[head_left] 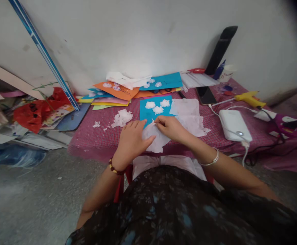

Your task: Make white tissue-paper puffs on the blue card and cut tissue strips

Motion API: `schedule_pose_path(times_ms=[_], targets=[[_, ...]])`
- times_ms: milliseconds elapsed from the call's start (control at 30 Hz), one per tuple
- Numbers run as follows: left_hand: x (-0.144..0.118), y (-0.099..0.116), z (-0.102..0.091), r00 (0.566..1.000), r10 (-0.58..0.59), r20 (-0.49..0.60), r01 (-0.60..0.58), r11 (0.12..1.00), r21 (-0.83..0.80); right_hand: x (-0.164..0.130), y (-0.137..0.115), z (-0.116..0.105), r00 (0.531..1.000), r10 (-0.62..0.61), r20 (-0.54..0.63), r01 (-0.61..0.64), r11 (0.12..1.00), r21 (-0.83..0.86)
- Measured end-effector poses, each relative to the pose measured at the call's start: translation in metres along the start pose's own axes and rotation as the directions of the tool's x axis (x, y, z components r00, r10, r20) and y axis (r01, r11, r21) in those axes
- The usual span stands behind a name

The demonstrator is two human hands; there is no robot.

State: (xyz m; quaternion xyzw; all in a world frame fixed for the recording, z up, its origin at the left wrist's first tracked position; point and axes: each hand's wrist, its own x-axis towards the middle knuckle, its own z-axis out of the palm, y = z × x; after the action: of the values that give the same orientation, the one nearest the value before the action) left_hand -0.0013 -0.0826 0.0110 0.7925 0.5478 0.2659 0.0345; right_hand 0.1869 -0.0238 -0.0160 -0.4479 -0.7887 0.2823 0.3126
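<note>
Both hands pinch white tissue paper between fingertips.

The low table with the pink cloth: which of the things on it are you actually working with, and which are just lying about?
In use:
- white tissue sheet, held by left hand and right hand
- blue card with three tissue puffs
- torn tissue heap

Lying about:
- yellow glue gun
- white power bank
- phone
- orange card
- red plastic bag

Soft even daylight, wide-angle bending, dark vignette at right corners.
</note>
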Motion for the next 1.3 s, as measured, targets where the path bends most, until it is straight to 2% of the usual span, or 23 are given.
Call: schedule_pose_path(times_ms=[100,200,333,433,500,600,700,900,1133,1200,1300], targets=[[0.007,0.007,0.006,0.999,-0.029,-0.027,0.031,0.997,0.069,0.0,-0.002,-0.001,1.0,-0.017,0.004,0.017,1.0,-0.014],[0.014,0.0,0.008,0.992,-0.105,-0.068,0.106,0.994,0.007,-0.003,0.002,-0.007,0.998,0.021,-0.051,-0.019,0.999,0.046],[0.017,-0.018,0.007,0.969,-0.241,-0.047,0.221,0.941,-0.257,-0.01,0.016,-0.011,0.977,0.141,-0.159,-0.103,0.969,0.226],[0.015,-0.026,0.011,0.93,-0.363,-0.067,0.281,0.813,-0.511,-0.014,0.03,-0.008,0.952,0.213,-0.221,-0.141,0.943,0.302],[0.011,-0.029,0.017,0.897,-0.425,-0.124,0.268,0.744,-0.612,-0.015,0.038,-0.006,0.927,0.265,-0.267,-0.158,0.919,0.362],[0.007,-0.038,0.027,0.859,-0.46,-0.224,0.212,0.718,-0.663,-0.015,0.048,-0.007,0.887,0.324,-0.33,-0.164,0.887,0.432],[0.003,-0.054,0.034,0.842,-0.477,-0.251,0.221,0.729,-0.647,-0.015,0.057,-0.013,0.856,0.364,-0.368,-0.164,0.865,0.475],[-0.006,-0.081,0.039,0.83,-0.52,-0.201,0.39,0.799,-0.457,-0.017,0.072,-0.026,0.803,0.434,-0.407,-0.2,0.841,0.503],[-0.016,-0.108,0.029,0.811,-0.56,-0.169,0.5,0.814,-0.295,-0.022,0.086,-0.042,0.762,0.461,-0.456,-0.202,0.837,0.508],[-0.019,-0.117,0.025,0.81,-0.565,-0.16,0.515,0.814,-0.269,-0.02,0.092,-0.052,0.745,0.472,-0.472,-0.201,0.833,0.516],[-0.024,-0.126,0.019,0.805,-0.576,-0.144,0.538,0.81,-0.234,-0.007,0.101,-0.074,0.694,0.519,-0.5,-0.215,0.811,0.544]])
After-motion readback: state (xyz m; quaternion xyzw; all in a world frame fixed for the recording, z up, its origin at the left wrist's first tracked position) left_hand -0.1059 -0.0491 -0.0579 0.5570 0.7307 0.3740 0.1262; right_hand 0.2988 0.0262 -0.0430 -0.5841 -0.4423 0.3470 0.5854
